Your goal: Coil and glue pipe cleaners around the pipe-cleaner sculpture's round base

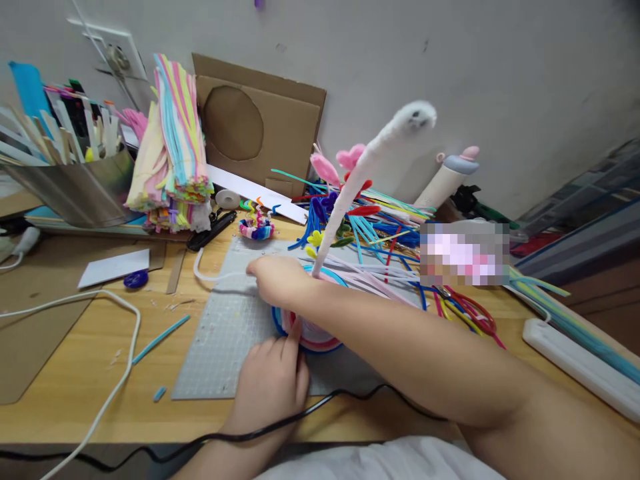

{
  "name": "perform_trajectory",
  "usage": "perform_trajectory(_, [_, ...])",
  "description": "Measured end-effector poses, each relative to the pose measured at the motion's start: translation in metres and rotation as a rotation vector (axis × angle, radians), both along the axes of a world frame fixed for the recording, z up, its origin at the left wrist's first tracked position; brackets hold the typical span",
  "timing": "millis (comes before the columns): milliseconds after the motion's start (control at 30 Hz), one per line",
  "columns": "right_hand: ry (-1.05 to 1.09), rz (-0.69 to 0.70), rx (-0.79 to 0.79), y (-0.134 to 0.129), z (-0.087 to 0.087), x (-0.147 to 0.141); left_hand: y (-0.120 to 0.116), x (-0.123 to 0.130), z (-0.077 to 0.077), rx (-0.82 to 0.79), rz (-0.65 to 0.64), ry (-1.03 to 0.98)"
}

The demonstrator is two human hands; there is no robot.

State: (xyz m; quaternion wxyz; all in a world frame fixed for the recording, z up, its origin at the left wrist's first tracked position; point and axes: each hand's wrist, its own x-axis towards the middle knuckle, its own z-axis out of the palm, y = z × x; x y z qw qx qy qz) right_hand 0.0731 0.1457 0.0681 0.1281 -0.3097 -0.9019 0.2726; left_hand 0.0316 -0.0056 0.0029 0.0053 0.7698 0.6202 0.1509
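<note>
A round coiled piece of pipe cleaners (320, 345), with blue, pink, red and white rings, rests on the grey cutting mat (210, 347). My left hand (273, 373) is at its near left side, index finger over the rim and thumb outside, closed on the edge. Reaching across it, my right hand (277, 280) is closed on a white pipe cleaner (220, 275) that sticks out leftward and bends up at its tip. My right forearm hides much of the coil. From behind it rises a tall white fuzzy stem (345, 197) with a rounded head and a dark spot.
Loose pipe cleaners and fuzzy flowers (350, 157) lie behind. Bundled pipe cleaners (175, 147), a metal pot of sticks (85, 187) and cardboard (285, 127) stand at the back left. A black cable (250, 437) crosses my left wrist; a power strip (580, 367) is right.
</note>
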Motion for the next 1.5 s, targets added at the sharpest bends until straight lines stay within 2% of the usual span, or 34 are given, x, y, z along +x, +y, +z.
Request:
perform_trajectory(167, [0.08, -0.013, 0.085, -0.015, 0.028, 0.041, 0.0, -0.001, 0.0, -0.028, -0.004, -0.01])
perform_trajectory(267, [0.248, 0.068, 0.019, -0.022, 0.032, 0.079, -0.001, 0.0, 0.002, -0.001, 0.012, 0.005])
perform_trajectory(367, [0.344, 0.062, -0.16, -0.027, 0.026, 0.114, -0.001, 0.0, 0.003, 0.022, 0.007, -0.004])
perform_trajectory(433, [0.393, 0.007, -0.4, -0.028, 0.019, 0.132, -0.002, 0.001, 0.003, 0.027, 0.009, -0.017])
perform_trajectory(500, [0.393, -0.1, -0.704, -0.028, 0.014, 0.143, -0.002, 0.001, 0.002, 0.031, 0.015, -0.023])
perform_trajectory(533, [0.374, -0.176, -0.807, -0.028, 0.011, 0.147, -0.002, 0.001, 0.002, 0.034, 0.015, -0.022])
perform_trajectory(600, [0.326, -0.324, -0.863, -0.026, 0.007, 0.151, -0.002, 0.0, 0.001, 0.04, 0.014, -0.017])
perform_trajectory(667, [0.284, -0.424, -0.793, -0.022, 0.004, 0.152, -0.001, 0.0, 0.0, 0.056, 0.006, -0.019])
perform_trajectory(733, [0.237, -0.456, -0.662, -0.018, 0.001, 0.152, -0.001, 0.0, 0.0, 0.072, -0.002, -0.023])
perform_trajectory(800, [0.126, -0.392, -0.402, -0.015, -0.001, 0.151, 0.0, 0.0, 0.0, 0.082, -0.009, -0.031])
perform_trajectory(867, [-0.007, -0.262, -0.117, -0.014, -0.002, 0.149, 0.0, 0.0, -0.001, 0.081, -0.009, -0.039])
perform_trajectory(933, [-0.085, -0.159, 0.038, -0.014, -0.002, 0.144, 0.0, 0.0, -0.001, 0.073, -0.009, -0.049])
perform_trajectory(1067, [-0.083, -0.119, 0.136, -0.015, 0.003, 0.129, -0.001, -0.001, -0.002, 0.063, -0.011, -0.056])
perform_trajectory(1267, [-0.12, 0.02, 0.167, -0.016, 0.008, 0.107, -0.002, -0.002, -0.002, 0.077, -0.017, -0.053])
perform_trajectory(1500, [-0.264, -0.009, 0.183, -0.009, 0.007, 0.099, -0.001, -0.001, -0.001, 0.093, -0.027, -0.033])
